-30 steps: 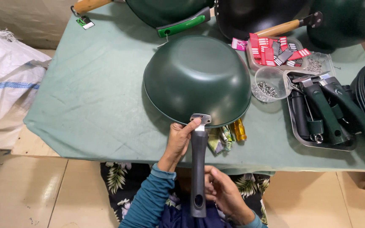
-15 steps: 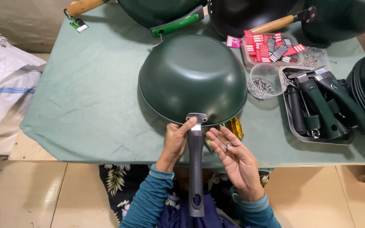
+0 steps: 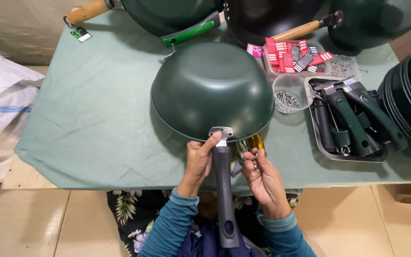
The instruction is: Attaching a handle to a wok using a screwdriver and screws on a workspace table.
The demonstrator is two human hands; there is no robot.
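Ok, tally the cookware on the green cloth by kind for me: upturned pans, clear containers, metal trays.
Upturned pans: 4, the green pan whose handle the left hand touches, a green one, a black one, a dark one
Clear containers: 2, a round tub and a label box
Metal trays: 1, the handle tray
Total: 7

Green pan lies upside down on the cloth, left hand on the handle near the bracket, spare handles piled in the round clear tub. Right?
Not quite. The head view shows the spare handles in the metal tray; the round clear tub holds small screws. The pan is upside down, with the left hand on its handle near the bracket.
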